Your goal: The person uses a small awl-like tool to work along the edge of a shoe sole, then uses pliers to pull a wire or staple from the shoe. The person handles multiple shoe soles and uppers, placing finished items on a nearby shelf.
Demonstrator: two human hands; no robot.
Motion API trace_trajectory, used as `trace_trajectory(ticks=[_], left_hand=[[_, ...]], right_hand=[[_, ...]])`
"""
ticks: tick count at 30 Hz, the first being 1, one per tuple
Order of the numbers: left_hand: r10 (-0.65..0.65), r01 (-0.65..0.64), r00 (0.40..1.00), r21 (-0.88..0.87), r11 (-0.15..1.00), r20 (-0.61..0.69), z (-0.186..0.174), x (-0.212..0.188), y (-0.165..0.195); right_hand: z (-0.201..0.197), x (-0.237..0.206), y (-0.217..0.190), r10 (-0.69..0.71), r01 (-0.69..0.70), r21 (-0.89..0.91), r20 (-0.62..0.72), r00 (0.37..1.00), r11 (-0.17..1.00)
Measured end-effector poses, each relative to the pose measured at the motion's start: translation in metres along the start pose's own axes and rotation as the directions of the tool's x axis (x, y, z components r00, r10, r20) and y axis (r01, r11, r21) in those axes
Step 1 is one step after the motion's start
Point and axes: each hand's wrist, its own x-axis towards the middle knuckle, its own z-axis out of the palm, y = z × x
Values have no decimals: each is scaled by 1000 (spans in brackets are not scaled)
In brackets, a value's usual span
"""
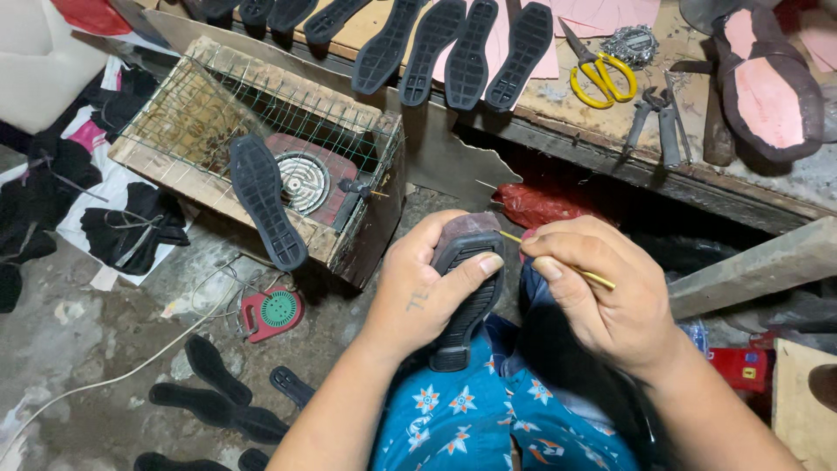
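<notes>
Was lit from above, bright on the hands and the table (pixel 567 109). Was dark under the table, with deep shadow. Looked sharp in the middle, bent at the edges.

Four dark soles (pixel 453 48) are fully seen in the workbench row, with further ones cut off at the frame edge. One sole (pixel 266 209) is counted on the wire-covered box. One pair of yellow scissors (pixel 600 71), one pair of pliers (pixel 660 122), and one lasted shoe (pixel 767 83) are noted.
</notes>
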Motion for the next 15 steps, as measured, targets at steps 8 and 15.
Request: trace_trajectory(ticks=[8,15], left_hand=[[18,-18,1000,34,999,-2,1,-1,1],[14,-14,1000,24,1000,-11,1,-1,-1]], right_hand=[[2,-1,4,-4,3,50,31,999,999],[-1,0,2,-34,34,-8,18,999,999]])
